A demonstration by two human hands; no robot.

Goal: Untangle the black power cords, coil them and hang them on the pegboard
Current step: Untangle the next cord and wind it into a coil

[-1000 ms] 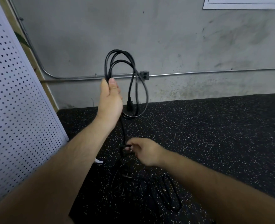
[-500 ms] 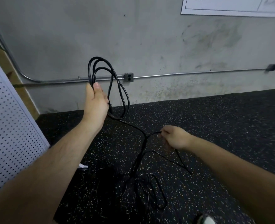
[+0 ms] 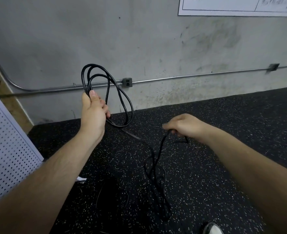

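Observation:
My left hand (image 3: 95,112) grips a coil of black power cord (image 3: 113,92) held upright in front of the grey wall, with a few loops standing above and right of the fist. From the coil the cord runs down and right across the floor to my right hand (image 3: 184,126), which pinches a loose stretch of it low over the floor. Below that hand a tangle of black cord (image 3: 156,176) lies on the speckled black floor. The white pegboard (image 3: 6,149) leans at the far left.
A metal conduit with an outlet box (image 3: 127,82) runs along the concrete wall. A white paper sheet (image 3: 237,5) hangs at the top right. A shoe tip (image 3: 212,229) shows at the bottom edge. Thin cords (image 3: 102,196) lie near the pegboard's foot.
My right hand has lifted from the floor tangle and moved right, drawing a length of cord out with it. The view has swung right, so the pegboard sits further left. My left hand still holds the coil.

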